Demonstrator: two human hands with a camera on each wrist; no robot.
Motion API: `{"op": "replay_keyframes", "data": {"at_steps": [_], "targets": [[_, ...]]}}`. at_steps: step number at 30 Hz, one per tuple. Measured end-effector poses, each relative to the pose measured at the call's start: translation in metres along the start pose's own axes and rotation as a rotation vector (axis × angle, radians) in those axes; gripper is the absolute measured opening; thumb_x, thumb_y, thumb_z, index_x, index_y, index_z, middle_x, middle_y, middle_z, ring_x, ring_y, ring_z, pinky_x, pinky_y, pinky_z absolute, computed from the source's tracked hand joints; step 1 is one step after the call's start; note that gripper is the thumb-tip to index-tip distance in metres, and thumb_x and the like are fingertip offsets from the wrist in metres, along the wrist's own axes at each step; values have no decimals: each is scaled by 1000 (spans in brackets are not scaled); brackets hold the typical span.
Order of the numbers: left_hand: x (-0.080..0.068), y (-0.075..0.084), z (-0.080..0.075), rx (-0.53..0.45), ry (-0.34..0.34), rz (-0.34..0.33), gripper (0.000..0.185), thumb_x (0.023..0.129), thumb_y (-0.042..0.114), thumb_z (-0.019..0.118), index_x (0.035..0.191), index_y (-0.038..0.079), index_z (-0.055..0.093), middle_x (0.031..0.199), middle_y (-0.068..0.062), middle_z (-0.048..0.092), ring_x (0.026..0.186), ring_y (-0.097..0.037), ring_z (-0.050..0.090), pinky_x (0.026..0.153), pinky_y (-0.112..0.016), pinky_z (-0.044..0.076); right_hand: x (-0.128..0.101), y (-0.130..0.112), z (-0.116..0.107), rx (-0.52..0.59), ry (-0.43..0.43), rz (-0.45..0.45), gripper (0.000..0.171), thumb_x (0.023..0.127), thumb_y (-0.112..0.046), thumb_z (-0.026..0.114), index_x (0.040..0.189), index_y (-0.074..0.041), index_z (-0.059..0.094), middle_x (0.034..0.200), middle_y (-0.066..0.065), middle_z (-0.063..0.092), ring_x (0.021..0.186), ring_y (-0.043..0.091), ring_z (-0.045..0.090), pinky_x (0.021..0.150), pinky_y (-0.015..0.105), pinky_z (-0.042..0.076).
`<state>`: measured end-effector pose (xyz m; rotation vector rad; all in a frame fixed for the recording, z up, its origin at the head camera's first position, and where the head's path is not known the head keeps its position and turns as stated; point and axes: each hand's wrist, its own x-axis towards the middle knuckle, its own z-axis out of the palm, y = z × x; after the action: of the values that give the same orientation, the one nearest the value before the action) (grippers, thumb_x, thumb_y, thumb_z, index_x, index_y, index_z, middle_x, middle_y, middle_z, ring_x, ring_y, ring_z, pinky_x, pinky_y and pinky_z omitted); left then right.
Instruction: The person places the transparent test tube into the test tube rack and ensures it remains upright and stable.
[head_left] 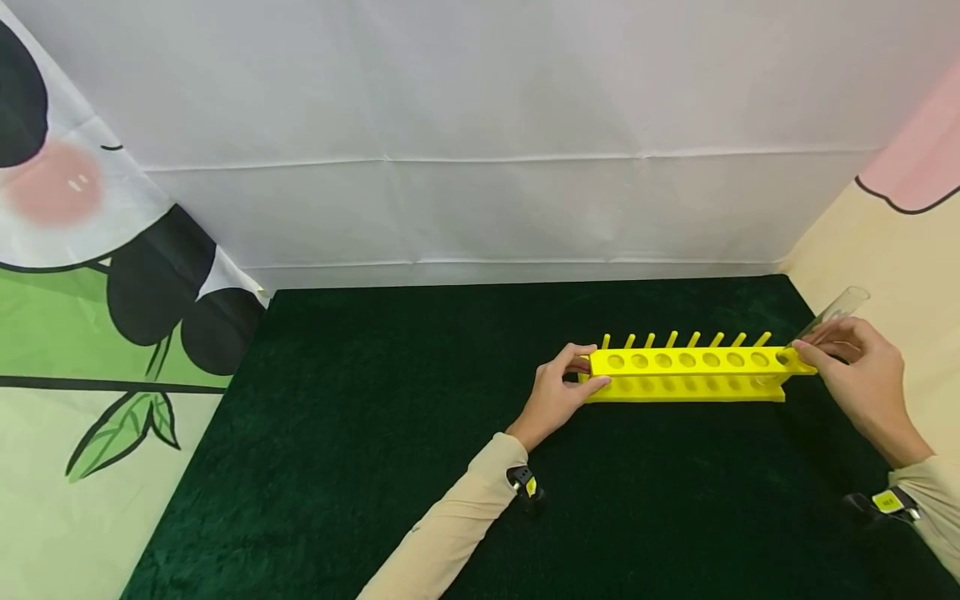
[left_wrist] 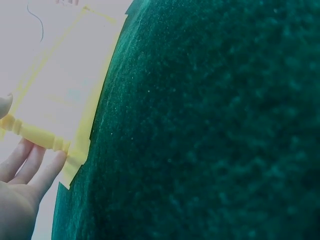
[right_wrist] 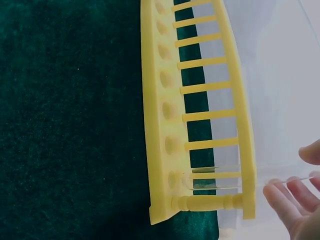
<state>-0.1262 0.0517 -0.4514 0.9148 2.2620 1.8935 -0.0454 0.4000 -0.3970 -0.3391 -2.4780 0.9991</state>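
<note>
Yellow test tube rack (head_left: 686, 375) is sitting on the dark green cloth (head_left: 420, 417), toward the cloth's right half, long side running left to right, a row of round holes along its top and a row of pegs along its far edge. A clear glass test tube (head_left: 828, 321) is leaning tilted at the rack's right end, lower part going into the end hole, open mouth sticking up and away to the right of the rack. In the right wrist view the tube (right_wrist: 220, 180) is lying through the last hole next to the turned end post.

Right hand (head_left: 855, 375) is pinching the tube just off the rack's right end, fingers (right_wrist: 285, 197) curled around the glass. Left hand (head_left: 558, 392) is gripping the rack's left end, thumb on the near side and fingers wrapping the end; in the left wrist view the fingers (left_wrist: 30, 170) are lying under the rack's end post (left_wrist: 35, 134).

Both sleeves are beige; a small black and yellow tag (head_left: 522, 481) is hanging at the left wrist, well in front of the rack. Behind the rack a white backdrop (head_left: 480, 125) is standing at the cloth's far edge. Far left of the rack is a printed panda curtain (head_left: 82, 275), right of the rack a cream and pink printed panel (head_left: 900, 233).
</note>
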Motion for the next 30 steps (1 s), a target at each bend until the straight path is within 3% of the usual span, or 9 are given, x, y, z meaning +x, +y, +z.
{"op": "replay_keyframes", "data": {"at_steps": [15, 30], "targets": [[-1, 2, -1, -10, -6, -15, 40, 87, 9, 68, 124, 8, 52, 117, -14, 58, 103, -24, 58, 85, -45, 52, -3, 2, 0, -48, -9, 3, 31, 90, -25, 64, 108, 0, 55, 97, -6, 53, 82, -8, 48, 74, 3, 35], [-4, 5, -2, -10, -7, -15, 39, 88, 8, 67, 124, 7, 51, 117, -15, 58, 103, -25, 58, 85, -46, 52, -7, 1, 3, -24, 6, -6, 28, 89, -18, 65, 108, 0, 54, 92, -8, 52, 77, -5, 48, 72, 3, 33]]}}
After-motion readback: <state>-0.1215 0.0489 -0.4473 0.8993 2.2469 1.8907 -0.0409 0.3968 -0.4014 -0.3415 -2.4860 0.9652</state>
